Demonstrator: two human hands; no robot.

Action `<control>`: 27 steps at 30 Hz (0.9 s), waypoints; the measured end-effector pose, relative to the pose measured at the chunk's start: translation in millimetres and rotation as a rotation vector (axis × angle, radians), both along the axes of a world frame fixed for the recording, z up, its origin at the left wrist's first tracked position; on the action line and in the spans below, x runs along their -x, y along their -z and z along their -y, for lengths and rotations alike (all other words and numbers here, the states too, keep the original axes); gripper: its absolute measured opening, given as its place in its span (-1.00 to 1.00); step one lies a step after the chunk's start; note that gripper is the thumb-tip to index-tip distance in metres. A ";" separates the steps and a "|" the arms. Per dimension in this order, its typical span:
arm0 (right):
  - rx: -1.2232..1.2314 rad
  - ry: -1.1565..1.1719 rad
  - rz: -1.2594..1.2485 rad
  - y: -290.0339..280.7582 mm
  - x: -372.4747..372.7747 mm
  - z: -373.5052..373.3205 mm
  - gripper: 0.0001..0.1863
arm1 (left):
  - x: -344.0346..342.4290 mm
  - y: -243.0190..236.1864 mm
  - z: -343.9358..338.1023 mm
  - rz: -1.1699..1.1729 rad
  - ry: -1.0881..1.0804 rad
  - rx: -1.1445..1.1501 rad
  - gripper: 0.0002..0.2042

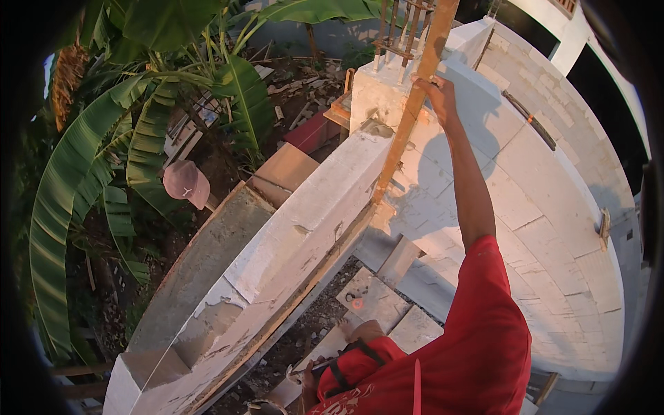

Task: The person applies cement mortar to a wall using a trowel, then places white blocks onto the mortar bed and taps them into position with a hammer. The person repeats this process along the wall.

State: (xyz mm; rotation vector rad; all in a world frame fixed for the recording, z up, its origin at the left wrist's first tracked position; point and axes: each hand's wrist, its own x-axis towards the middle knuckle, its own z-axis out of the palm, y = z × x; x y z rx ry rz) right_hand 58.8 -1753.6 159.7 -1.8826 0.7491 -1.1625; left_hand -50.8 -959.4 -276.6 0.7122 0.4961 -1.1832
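Note:
My right hand (436,93) reaches far forward, its fingers closed on the edge of a long brown wooden board (413,111). This board stands nearly upright against the corner where two white block walls meet. At the lower edge my left hand (311,387) is close to my body, partly hidden by red cloth. Its fingers look curled round something thin and pale that I cannot make out. Beside it, the rim of a greyish object (266,407) is cut off by the picture's edge. The low white block wall (277,242) runs diagonally, with a notch in its near part.
Steel rebar (403,31) rises from the corner column. A taller white block wall (526,187) curves along the right, with a dark stick (529,117) on its top. Pale slabs (373,297) lie below. Left are banana leaves (59,207) and a pink cap (185,182).

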 end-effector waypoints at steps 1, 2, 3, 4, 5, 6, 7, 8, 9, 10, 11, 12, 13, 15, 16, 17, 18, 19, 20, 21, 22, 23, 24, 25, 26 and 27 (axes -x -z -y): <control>-0.005 0.002 -0.043 0.7 0.7 1.7 -0.63 | -1.3 -6.3 2.5 0.034 0.023 -0.036 -0.60; 0.009 0.019 -0.070 1.2 1.4 3.1 -0.62 | -2.7 -11.2 4.4 0.068 0.047 -0.073 -0.60; -0.001 0.008 -0.064 1.5 1.3 3.9 -0.62 | -4.4 -14.1 6.1 0.103 0.070 -0.108 -0.61; 0.009 0.009 -0.041 1.2 1.1 4.1 -0.63 | -6.1 -15.1 7.0 0.120 0.076 -0.155 -0.63; 0.020 0.012 -0.017 0.4 0.8 3.6 -0.63 | -8.3 -13.5 8.5 0.137 0.081 -0.200 -0.65; 0.006 0.027 -0.046 -0.7 0.4 2.6 -0.63 | -9.7 -10.9 8.4 0.145 0.110 -0.326 -0.66; -0.007 0.042 -0.075 -2.2 0.2 1.0 -0.62 | -10.1 -7.6 6.8 0.144 0.097 -0.247 -0.65; -0.031 0.074 -0.115 -3.9 0.2 -1.0 -0.62 | -9.5 -3.3 5.5 0.134 0.106 -0.245 -0.64; -0.003 0.094 -0.134 -5.5 0.4 -3.2 -0.61 | -9.0 1.3 3.7 0.125 0.114 -0.242 -0.62; 0.014 0.133 -0.164 -6.9 0.8 -5.4 -0.60 | -8.6 5.9 1.9 0.104 0.098 -0.217 -0.61; 0.046 0.165 -0.193 -7.8 1.3 -7.2 -0.59 | -8.6 10.9 1.0 0.082 0.083 -0.191 -0.60; 0.019 0.149 -0.170 -8.3 1.7 -8.5 -0.59 | -7.8 15.0 -0.2 0.042 0.081 -0.248 -0.59; 0.006 0.127 -0.145 -7.9 1.7 -9.1 -0.59 | -7.1 18.4 -1.3 0.082 0.079 -0.172 -0.58; -0.031 0.112 -0.124 -5.4 0.8 -8.0 -0.60 | -6.0 24.0 -3.8 0.087 0.105 -0.270 -0.54; -0.053 0.118 -0.124 -3.3 -0.3 -6.2 -0.60 | -6.1 26.3 -5.3 0.107 0.106 -0.199 -0.52; -0.062 0.121 -0.119 -1.1 -1.7 -3.4 -0.61 | -6.5 28.9 -5.9 0.091 0.111 -0.208 -0.50; -0.041 0.121 -0.093 1.7 -3.0 -0.1 -0.61 | -6.7 31.1 -7.5 0.043 0.132 -0.296 -0.48; -0.005 0.117 -0.060 4.3 -4.9 3.6 -0.62 | -7.1 33.3 -8.8 0.070 0.110 -0.200 -0.46; -0.006 0.126 -0.043 6.4 -6.6 7.7 -0.62 | -7.2 35.6 -9.6 0.066 0.101 -0.182 -0.45; 0.007 0.090 -0.029 8.1 -6.5 11.1 -0.63 | -6.9 37.0 -11.6 0.022 0.105 -0.245 -0.43; -0.020 0.070 -0.031 9.6 -6.2 14.1 -0.64 | -6.6 38.4 -12.4 -0.019 0.050 -0.033 -0.52; -0.059 0.059 -0.042 9.9 -5.9 16.6 -0.64 | -6.0 39.6 -12.0 -0.099 0.006 0.103 -0.59; -0.059 0.049 -0.047 10.4 -5.3 17.8 -0.64 | -4.9 39.9 -12.9 -0.194 -0.040 0.324 -0.63; -0.070 0.047 -0.061 9.7 -4.6 18.3 -0.65 | -3.8 40.0 -12.2 -0.117 -0.031 0.109 -0.62; -0.082 0.044 -0.075 9.2 -3.4 17.5 -0.65 | -3.1 39.4 -12.9 -0.052 -0.029 -0.019 -0.61; -0.093 0.034 -0.077 7.8 -2.4 15.9 -0.62 | -1.7 38.4 -12.2 -0.038 -0.001 -0.223 -0.61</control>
